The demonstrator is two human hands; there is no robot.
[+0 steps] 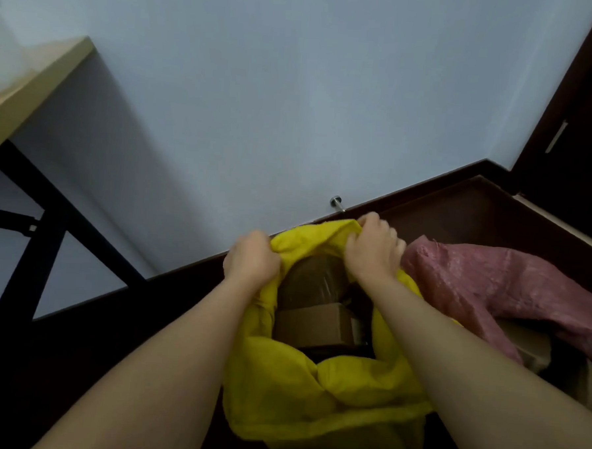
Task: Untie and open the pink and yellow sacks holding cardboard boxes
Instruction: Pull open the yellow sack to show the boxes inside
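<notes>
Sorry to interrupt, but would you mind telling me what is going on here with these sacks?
A person is opening the yellow sack on the floor. The left hand and right hand each grip its rim and hold the mouth apart, and cardboard boxes show inside. Beside it on the right, the pink sack lies slumped, with cardboard showing under its edge.

boxes (320, 323) filling sack mouth (314, 379) (wall (295, 87) behind)
</notes>
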